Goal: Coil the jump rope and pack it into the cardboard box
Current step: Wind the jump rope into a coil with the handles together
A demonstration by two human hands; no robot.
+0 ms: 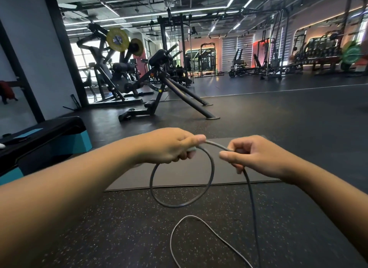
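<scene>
A grey jump rope (210, 180) hangs between my two hands above the speckled gym floor. My left hand (169, 146) is closed around the rope, and one round loop dangles below it. A short span of rope runs from there to my right hand (251, 156), which pinches it between thumb and fingers. From the right hand the rope drops down and trails off the bottom edge. A paler stretch of the rope curves on the floor below. No cardboard box is in view.
A dark mat (191, 174) lies on the floor under my hands. A black and teal step platform (59, 142) stands at the left. An incline bench frame (169, 96) and other weight machines stand further back. A person stands far off.
</scene>
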